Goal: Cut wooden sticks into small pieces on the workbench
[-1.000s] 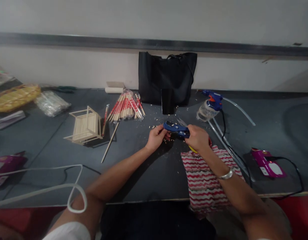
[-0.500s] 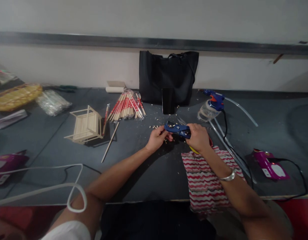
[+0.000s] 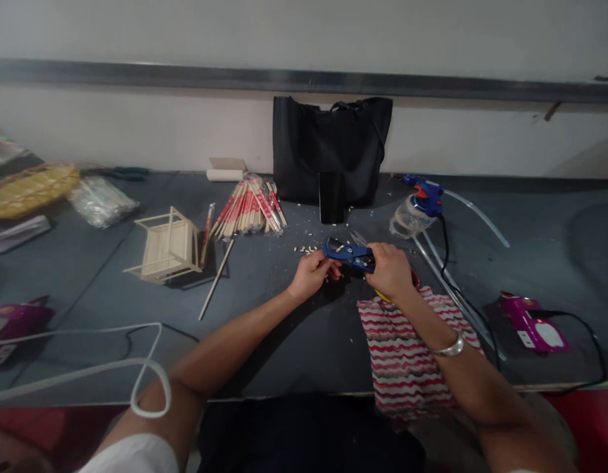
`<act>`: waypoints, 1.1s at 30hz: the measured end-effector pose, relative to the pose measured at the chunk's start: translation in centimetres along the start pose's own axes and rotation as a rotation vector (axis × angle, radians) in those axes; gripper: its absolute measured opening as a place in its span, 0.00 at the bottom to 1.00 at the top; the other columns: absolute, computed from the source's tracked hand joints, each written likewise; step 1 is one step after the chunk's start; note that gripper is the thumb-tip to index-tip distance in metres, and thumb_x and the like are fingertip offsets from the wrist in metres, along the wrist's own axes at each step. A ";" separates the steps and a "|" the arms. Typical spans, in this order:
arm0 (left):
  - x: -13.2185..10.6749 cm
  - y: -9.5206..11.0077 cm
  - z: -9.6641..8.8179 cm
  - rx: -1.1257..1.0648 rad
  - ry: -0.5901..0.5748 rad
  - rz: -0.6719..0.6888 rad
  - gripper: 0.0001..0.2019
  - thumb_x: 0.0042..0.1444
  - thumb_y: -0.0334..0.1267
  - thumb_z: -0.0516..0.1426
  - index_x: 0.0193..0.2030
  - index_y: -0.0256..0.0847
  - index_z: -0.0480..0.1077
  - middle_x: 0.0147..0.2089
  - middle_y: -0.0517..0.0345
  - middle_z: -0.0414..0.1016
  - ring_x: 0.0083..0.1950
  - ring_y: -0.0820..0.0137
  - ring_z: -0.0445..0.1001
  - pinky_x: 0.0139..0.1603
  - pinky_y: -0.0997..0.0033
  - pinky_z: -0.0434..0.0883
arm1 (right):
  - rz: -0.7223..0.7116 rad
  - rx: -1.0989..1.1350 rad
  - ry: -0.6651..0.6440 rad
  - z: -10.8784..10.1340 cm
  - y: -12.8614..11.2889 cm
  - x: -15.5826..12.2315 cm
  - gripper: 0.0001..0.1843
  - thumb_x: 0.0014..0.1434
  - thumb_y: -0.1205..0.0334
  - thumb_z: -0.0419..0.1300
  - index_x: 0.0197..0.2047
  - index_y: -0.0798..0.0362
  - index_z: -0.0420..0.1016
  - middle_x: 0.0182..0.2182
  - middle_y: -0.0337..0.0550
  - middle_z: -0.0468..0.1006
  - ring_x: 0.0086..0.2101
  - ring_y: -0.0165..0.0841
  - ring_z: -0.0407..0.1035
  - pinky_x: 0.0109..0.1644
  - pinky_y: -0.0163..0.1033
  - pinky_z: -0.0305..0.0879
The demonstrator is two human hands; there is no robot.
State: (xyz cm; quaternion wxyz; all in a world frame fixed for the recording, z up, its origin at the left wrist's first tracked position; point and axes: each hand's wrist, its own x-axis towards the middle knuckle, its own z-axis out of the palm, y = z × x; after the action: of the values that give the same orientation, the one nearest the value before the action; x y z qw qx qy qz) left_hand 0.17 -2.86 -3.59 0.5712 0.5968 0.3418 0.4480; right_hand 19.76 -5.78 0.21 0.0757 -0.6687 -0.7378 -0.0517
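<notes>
My right hand [image 3: 391, 270] is wrapped round the handles of a blue hand cutter [image 3: 351, 253], its jaw end toward the left. Fingers bent in a pinch, my left hand [image 3: 311, 276] is right at the jaw end; whatever lies between the fingertips is too small to make out. Short pale cut pieces [image 3: 304, 249] are scattered on the table around the jaws. Behind the cutter lie the pointed blades of scissors [image 3: 357, 238], with a yellow and red handle partly under my right hand.
Left of my hands stand a small stick-built chair [image 3: 170, 248], a single stick [image 3: 216, 279] and wrapped chopsticks [image 3: 247, 207]. A phone [image 3: 332, 197] leans on a black bag [image 3: 328, 144]. A glue gun [image 3: 422, 197], glue sticks, striped cloth [image 3: 407, 355] and purple power strip [image 3: 535, 325] are on the right.
The view has shifted very slightly. Both hands and the cutter keep nearly the same position and grip.
</notes>
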 end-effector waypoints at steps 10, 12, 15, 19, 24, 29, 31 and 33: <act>-0.1 0.2 0.0 0.026 0.009 0.024 0.19 0.59 0.55 0.59 0.29 0.39 0.70 0.21 0.60 0.75 0.21 0.73 0.75 0.25 0.75 0.74 | 0.030 -0.042 -0.122 -1.2 -0.3 0.2 0.13 0.49 0.65 0.59 0.40 0.53 0.75 0.35 0.48 0.80 0.38 0.41 0.71 0.40 0.40 0.55; -0.1 0.3 0.1 0.023 0.022 0.006 0.19 0.59 0.54 0.59 0.29 0.39 0.70 0.21 0.61 0.75 0.21 0.72 0.75 0.24 0.75 0.73 | 0.043 -0.029 -0.131 -1.4 -0.5 0.2 0.13 0.49 0.64 0.59 0.41 0.52 0.75 0.35 0.47 0.81 0.38 0.40 0.72 0.39 0.39 0.56; -0.1 0.6 0.2 0.014 0.034 -0.028 0.18 0.59 0.53 0.59 0.29 0.40 0.69 0.21 0.61 0.74 0.21 0.72 0.75 0.25 0.74 0.74 | 0.070 -0.010 -0.165 -1.7 -0.7 0.2 0.14 0.49 0.63 0.60 0.42 0.51 0.76 0.36 0.46 0.82 0.38 0.39 0.74 0.39 0.38 0.59; -0.2 1.0 0.3 0.005 0.048 -0.062 0.17 0.58 0.52 0.60 0.29 0.40 0.69 0.21 0.61 0.74 0.22 0.72 0.75 0.25 0.74 0.74 | 0.098 -0.018 -0.206 -1.7 -0.9 0.2 0.15 0.51 0.63 0.60 0.43 0.49 0.77 0.38 0.45 0.83 0.38 0.39 0.75 0.38 0.38 0.61; -0.1 1.0 0.3 -0.024 0.068 -0.103 0.17 0.56 0.52 0.62 0.29 0.40 0.69 0.21 0.62 0.75 0.21 0.72 0.75 0.24 0.75 0.73 | 0.086 -0.040 -0.197 -1.5 -1.0 0.2 0.14 0.52 0.62 0.61 0.44 0.47 0.77 0.38 0.42 0.84 0.37 0.38 0.75 0.37 0.37 0.63; 0.1 0.7 0.2 -0.028 0.059 -0.122 0.17 0.57 0.52 0.62 0.29 0.40 0.69 0.21 0.62 0.75 0.21 0.71 0.76 0.23 0.75 0.73 | 0.130 -0.057 -0.248 -1.7 -1.4 0.2 0.16 0.52 0.63 0.60 0.46 0.50 0.78 0.40 0.46 0.84 0.39 0.39 0.76 0.38 0.38 0.64; 0.1 0.6 0.1 -0.037 0.063 -0.124 0.17 0.57 0.51 0.62 0.29 0.39 0.69 0.21 0.61 0.75 0.21 0.71 0.76 0.23 0.75 0.73 | 0.137 -0.057 -0.254 -1.7 -1.4 0.2 0.16 0.53 0.64 0.60 0.46 0.49 0.78 0.40 0.45 0.84 0.39 0.39 0.76 0.38 0.38 0.64; 0.1 0.5 0.2 -0.047 0.070 -0.126 0.16 0.57 0.50 0.62 0.29 0.39 0.69 0.21 0.61 0.75 0.21 0.72 0.76 0.23 0.75 0.73 | 0.131 -0.054 -0.241 -1.5 -1.3 0.2 0.16 0.53 0.63 0.60 0.46 0.49 0.78 0.39 0.44 0.84 0.39 0.38 0.76 0.37 0.37 0.64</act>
State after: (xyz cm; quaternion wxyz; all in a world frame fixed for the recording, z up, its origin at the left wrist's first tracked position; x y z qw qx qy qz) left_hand 0.31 -2.84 -3.09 0.5997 0.5445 0.3881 0.4395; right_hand 18.55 -6.01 1.75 -0.0283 -0.7187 -0.6946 0.0140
